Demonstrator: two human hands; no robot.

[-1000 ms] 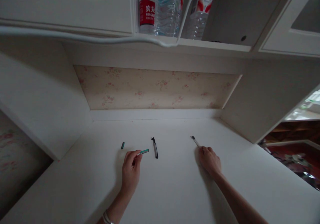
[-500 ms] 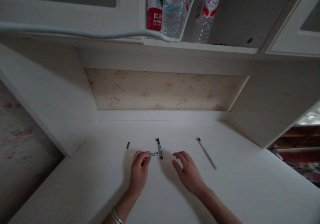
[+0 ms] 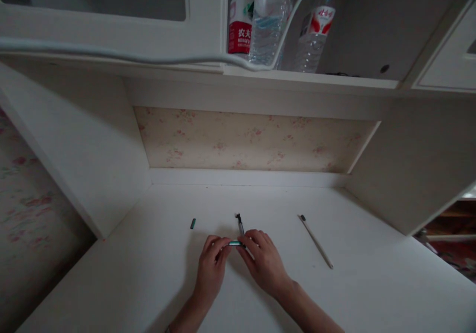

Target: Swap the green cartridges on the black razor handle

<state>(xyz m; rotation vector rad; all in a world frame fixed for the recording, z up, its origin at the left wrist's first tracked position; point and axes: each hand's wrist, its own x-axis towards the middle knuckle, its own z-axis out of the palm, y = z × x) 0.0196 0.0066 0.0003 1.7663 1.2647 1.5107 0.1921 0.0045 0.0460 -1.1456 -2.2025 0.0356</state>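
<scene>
A white desk fills the bottom of the frame. Plastic bottles stand at the top, near the middle. Low in the middle, the left hand and right hand have their fingers pinched almost closed. A toothbrush lies at the right. A thin black and grey tool lies partly behind the right fingers. The fingertips hold a green strip between them, one hand at each end. A dark green piece lies to the left.

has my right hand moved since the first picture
Yes. Against the wallpaper, your right hand has moved left, from the white stick to the held green strip.
</scene>
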